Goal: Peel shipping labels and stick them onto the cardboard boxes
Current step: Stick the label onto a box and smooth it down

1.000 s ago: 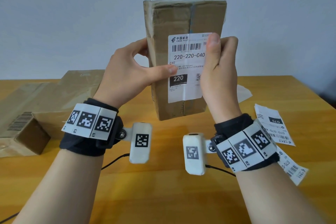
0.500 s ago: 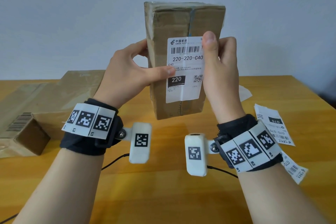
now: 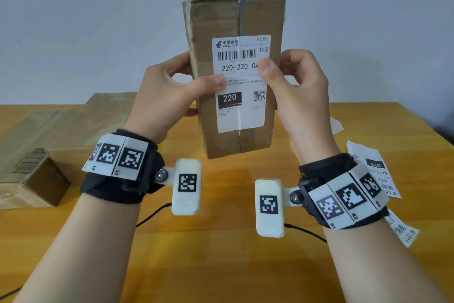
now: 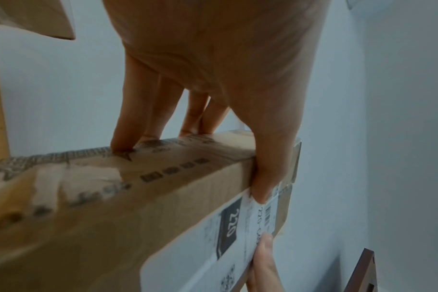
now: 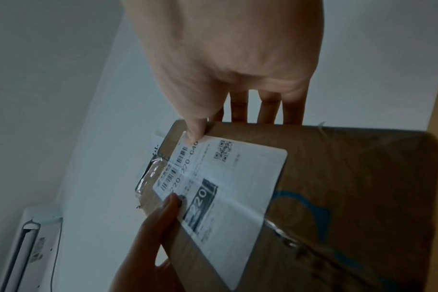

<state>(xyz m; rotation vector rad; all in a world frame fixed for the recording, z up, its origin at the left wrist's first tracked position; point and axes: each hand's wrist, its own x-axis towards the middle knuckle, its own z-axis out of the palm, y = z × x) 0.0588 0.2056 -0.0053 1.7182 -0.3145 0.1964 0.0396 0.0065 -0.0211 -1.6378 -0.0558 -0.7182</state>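
Both hands (image 3: 169,96) (image 3: 302,96) raised around upright box (image 3: 213,20), thumbs on label (image 3: 242,113)

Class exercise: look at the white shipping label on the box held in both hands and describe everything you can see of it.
The label is a white paper rectangle with rounded corners, stuck upright on the front of the brown cardboard box, across its taped centre seam. It carries a barcode, "220-220-C4…", a black "220" block, a QR code and small Chinese text. A vertical crease runs down it. The left hand's thumb presses its left edge; the right hand's thumb presses its right edge.
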